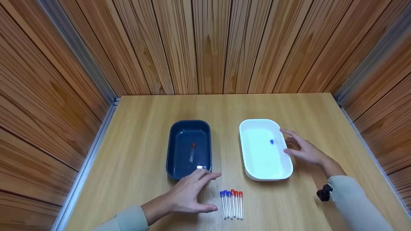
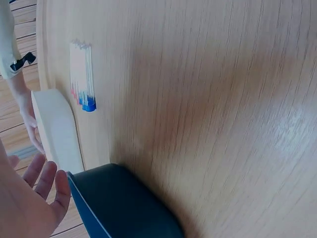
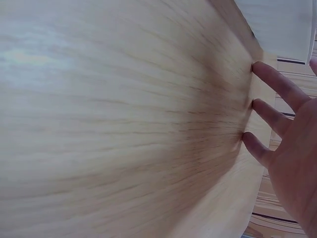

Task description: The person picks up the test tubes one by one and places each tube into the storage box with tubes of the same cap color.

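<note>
In the head view, my left hand (image 1: 191,192) hovers at the near end of a dark blue tray (image 1: 171,154), fingers spread and nothing held. One red-capped clear tube (image 1: 192,152) lies inside that tray. My right hand (image 1: 306,150) is beside a white tray (image 1: 261,173), thumb and index fingertips right at its right rim. The right wrist view shows its other fingers (image 3: 277,84) extended and apart. A blue cap (image 1: 272,141) shows inside the white tray; its tube is washed out by glare. Several slim tubes (image 1: 231,207) with blue and red caps lie side by side on the table.
Both trays stand on a light wooden table (image 1: 141,134), the blue one left of the white. Wood-plank walls (image 1: 208,48) close off the back and sides. Metal rails (image 1: 86,160) run along the table's side edges. A black clip (image 1: 325,192) sits at the right sleeve's cuff.
</note>
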A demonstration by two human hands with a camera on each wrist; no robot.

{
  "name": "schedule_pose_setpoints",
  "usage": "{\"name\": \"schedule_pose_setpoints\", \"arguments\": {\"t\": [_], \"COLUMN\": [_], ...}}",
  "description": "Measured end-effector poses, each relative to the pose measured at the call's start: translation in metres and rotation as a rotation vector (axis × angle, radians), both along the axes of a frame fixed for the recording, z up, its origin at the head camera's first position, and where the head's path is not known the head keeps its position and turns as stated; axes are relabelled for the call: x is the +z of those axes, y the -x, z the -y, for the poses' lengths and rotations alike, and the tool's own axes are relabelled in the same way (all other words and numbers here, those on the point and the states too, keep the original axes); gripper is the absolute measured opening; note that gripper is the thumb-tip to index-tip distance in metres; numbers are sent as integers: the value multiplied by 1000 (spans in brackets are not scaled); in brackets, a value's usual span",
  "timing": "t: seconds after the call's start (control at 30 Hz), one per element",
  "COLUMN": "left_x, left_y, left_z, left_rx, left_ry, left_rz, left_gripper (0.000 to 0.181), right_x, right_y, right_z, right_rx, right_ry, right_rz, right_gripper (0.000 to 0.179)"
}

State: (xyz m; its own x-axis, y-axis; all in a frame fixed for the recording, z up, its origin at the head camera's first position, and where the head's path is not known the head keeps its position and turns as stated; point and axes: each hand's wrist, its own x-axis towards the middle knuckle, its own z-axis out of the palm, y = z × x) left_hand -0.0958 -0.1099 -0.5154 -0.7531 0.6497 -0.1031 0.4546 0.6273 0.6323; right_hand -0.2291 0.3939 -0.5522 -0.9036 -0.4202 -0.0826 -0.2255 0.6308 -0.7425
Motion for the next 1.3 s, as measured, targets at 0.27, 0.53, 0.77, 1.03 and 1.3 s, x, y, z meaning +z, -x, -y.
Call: {"name": "schedule_pose_setpoints", "arguments": {"t": [0.27,0.53,0.77,1.03,1.3], "left_x": [-10,-29,-45,-58,-66], "left_y": [-4,-6,-3,-7,-8], "left_z": [-2,-12,-25,-40,-50], "left_rx": [-51,-13,58,88,162], "left_ry": [36,101,135,183,196], "left_rz": [107,151,117,64,65], "left_gripper": [93,96,101,103,102], "right_x": [-2,-1,6,6,6], "right_y": [-3,-3,-1,-1,-1], "right_z": [1,-1,-2,-3,-3], "right_rx": [2,3,13,24,29], "right_ry": [21,27,49,51,53], "right_rz": [45,67,59,41,49], "right_gripper": [81,77,74,74,74]}}
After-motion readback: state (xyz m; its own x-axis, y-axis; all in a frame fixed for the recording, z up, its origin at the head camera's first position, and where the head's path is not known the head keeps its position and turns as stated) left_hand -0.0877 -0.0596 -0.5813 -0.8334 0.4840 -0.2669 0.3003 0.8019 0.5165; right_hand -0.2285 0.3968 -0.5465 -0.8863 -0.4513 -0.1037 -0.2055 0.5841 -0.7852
